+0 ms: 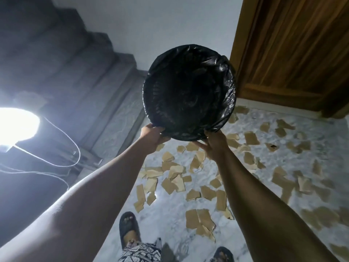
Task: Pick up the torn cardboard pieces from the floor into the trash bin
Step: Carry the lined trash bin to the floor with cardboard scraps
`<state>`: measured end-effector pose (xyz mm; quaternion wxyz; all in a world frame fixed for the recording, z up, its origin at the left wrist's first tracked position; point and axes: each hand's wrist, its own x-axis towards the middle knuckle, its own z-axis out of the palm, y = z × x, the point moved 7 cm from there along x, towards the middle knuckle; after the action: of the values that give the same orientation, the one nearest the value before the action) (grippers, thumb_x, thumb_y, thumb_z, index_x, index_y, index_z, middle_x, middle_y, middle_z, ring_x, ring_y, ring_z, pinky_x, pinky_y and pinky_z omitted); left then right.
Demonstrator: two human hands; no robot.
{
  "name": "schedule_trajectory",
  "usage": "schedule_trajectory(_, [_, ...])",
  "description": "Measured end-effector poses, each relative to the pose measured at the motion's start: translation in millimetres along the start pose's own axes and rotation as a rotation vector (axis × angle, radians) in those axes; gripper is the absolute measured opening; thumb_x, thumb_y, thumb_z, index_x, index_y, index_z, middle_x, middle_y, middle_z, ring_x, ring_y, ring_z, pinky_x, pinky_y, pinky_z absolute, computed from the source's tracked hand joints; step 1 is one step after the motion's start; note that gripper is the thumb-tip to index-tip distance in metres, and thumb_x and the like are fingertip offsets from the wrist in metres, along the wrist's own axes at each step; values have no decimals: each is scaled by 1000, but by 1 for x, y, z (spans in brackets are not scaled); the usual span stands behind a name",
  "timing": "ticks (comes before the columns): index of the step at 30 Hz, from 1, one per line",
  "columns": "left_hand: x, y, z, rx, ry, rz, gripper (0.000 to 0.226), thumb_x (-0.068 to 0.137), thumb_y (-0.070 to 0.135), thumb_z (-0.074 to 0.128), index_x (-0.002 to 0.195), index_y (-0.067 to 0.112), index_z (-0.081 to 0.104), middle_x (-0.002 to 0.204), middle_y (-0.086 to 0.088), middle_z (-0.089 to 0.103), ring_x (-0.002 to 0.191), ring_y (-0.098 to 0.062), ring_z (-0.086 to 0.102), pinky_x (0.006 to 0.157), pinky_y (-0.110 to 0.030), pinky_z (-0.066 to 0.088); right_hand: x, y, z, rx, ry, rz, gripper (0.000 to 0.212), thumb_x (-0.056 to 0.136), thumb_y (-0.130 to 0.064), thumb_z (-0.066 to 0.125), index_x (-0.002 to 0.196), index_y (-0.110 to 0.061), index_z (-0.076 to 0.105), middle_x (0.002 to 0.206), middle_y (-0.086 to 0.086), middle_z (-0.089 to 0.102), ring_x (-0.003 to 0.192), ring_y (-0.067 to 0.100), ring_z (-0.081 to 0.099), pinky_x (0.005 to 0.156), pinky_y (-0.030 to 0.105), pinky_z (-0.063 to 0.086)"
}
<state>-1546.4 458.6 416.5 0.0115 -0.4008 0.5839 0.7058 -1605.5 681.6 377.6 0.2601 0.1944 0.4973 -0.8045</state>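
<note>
Dark slippers (128, 225) stand on a white marbled floor (170, 214) strewn with torn cardboard pieces (198, 220), brown and ragged-edged. Above them the left grip (154, 136) and right grip (213, 144) each hold the near rim of the trash bin (188, 91). It is round, lined with a crinkled black bag, its mouth facing the camera. A bright lamp (17, 125) glares on the left; beyond on the right are a wooden door (292, 50) and a white wall (151, 21).

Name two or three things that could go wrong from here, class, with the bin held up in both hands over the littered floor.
1. The bin is held only by its near rim, between left hand and right hand, so it may tip or slip.
2. Cardboard pieces lie thick on the smooth floor just ahead of the slippers; stepping on one might cause a slide.
3. Loose cables trail at the left, a possible trip.
</note>
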Motion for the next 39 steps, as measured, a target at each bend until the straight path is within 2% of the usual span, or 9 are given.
schedule_trajectory(4, [78,-8,-33,8,-54,-50,26,95,-4,52,120,1,57,115,-19,68,90,-34,73,74,-37,62,53,31,33,-36,167,-22,36,95,-1,56,127,-18,58,120,12,68,99,29,72,74,49,62])
schedule_trajectory(9, [211,-36,-54,11,-162,-65,25,95,-5,51,118,-2,58,97,-18,68,75,-34,70,62,-36,62,136,99,51,10,322,-81,36,92,-1,64,124,-17,59,113,13,72,85,28,76,79,51,61])
schedule_trajectory(15, [374,-137,-68,125,-253,-35,17,97,3,52,110,7,61,92,-11,69,75,-26,72,63,-33,59,287,224,28,-6,410,-18,26,101,-3,50,125,-13,55,111,8,66,68,15,71,66,42,61])
schedule_trajectory(20, [496,-246,-76,143,-240,-19,13,97,9,55,109,11,61,86,-5,72,73,-20,74,61,-30,58,422,323,-16,-60,340,11,27,104,-7,44,122,-25,51,130,-1,59,111,26,62,68,42,56])
schedule_trajectory(23, [549,-298,-72,133,-246,10,10,99,8,51,95,9,61,82,-5,70,71,-21,73,64,-31,58,479,361,-40,-80,305,-25,25,103,-8,44,116,-28,52,117,-3,60,98,21,61,68,42,56])
schedule_trajectory(26, [591,-335,-68,124,-231,87,15,97,2,49,88,10,58,81,-7,69,68,-22,71,56,-28,53,531,390,-58,-106,270,-71,25,102,-7,46,115,-27,55,126,2,61,110,26,62,68,41,57])
schedule_trajectory(30, [632,-367,-66,66,-197,148,11,96,3,55,86,7,59,83,-12,66,72,-27,64,44,-22,46,574,412,-75,-120,227,-113,33,102,-6,46,133,-19,50,131,5,62,111,27,65,64,38,58])
schedule_trajectory(36, [648,-375,-58,-62,-226,229,21,96,15,61,78,7,54,40,2,57,54,-15,53,54,-23,51,593,421,-77,-124,163,-172,30,105,-18,45,134,-16,50,136,9,60,89,23,68,59,38,56])
schedule_trajectory(39, [640,-367,-53,-91,-274,257,23,98,17,58,79,7,51,34,6,50,52,-15,52,55,-23,54,585,423,-70,-117,124,-201,34,106,-21,39,140,-18,46,149,9,47,105,24,65,73,45,55])
